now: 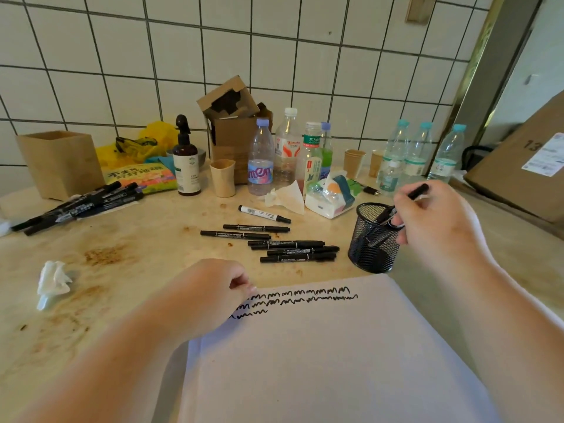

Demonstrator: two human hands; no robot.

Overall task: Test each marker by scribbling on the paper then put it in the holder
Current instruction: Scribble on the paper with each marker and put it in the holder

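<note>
Our right hand [433, 221] grips a black marker [409, 198] over the mesh holder [374, 239], tip angled down into the rim; we see other markers already inside. Left hand [213, 288] rests with fingers curled on the paper's [320, 361] top-left corner, pinning it, nothing held. Three rows of black scribbles [299, 297] run along the top of the sheet. Six loose black markers [293, 245] plus one white-barrelled marker [264, 213] lie on the tabletop [137, 270] between paper and bottles [287, 154]. Another marker pile [79, 203] sits far left by a cardboard box [61, 163]
</note>
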